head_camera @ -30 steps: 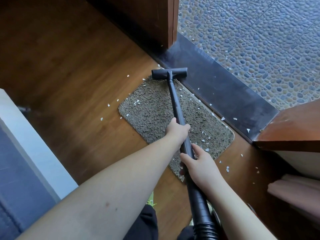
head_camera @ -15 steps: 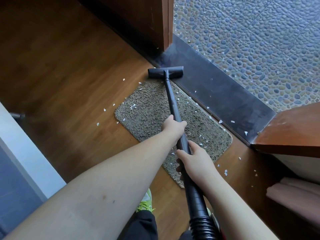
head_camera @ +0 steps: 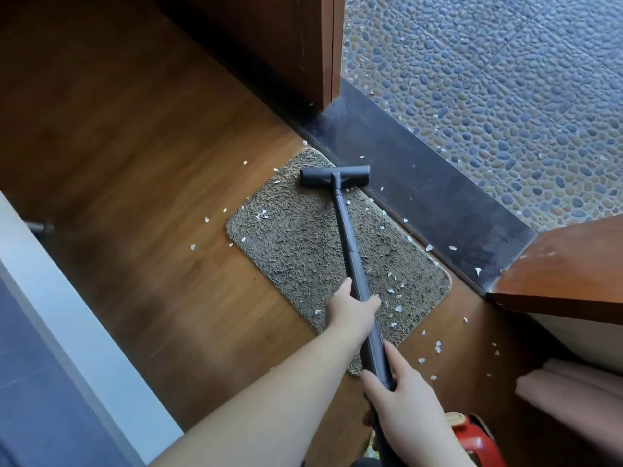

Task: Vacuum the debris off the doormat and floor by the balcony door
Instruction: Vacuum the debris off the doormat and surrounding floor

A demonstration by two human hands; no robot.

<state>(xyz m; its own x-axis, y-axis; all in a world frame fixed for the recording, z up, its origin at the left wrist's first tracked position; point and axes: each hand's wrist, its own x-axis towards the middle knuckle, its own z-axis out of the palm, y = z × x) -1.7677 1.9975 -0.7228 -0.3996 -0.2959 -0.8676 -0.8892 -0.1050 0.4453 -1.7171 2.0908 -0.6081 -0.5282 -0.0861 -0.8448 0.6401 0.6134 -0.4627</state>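
Both hands grip the vacuum tube (head_camera: 350,257): left hand (head_camera: 350,315) ahead, right hand (head_camera: 404,412) behind. The nozzle (head_camera: 333,176) sits on the doormat (head_camera: 296,244) far end. Next probably pull back over white debris (head_camera: 391,291) near the grip.

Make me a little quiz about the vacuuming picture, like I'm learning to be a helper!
1. True or false: the vacuum head sits on the far end of the doormat, near the dark threshold.
2. How many hands hold the vacuum tube? A) none B) one C) two
3. Fill in: the white bits still lying on the mat's near end and on the wooden floor are ______.

Key
1. True.
2. C: the left hand grips higher up the tube, and the right hand grips lower, nearer the person.
3. Debris.
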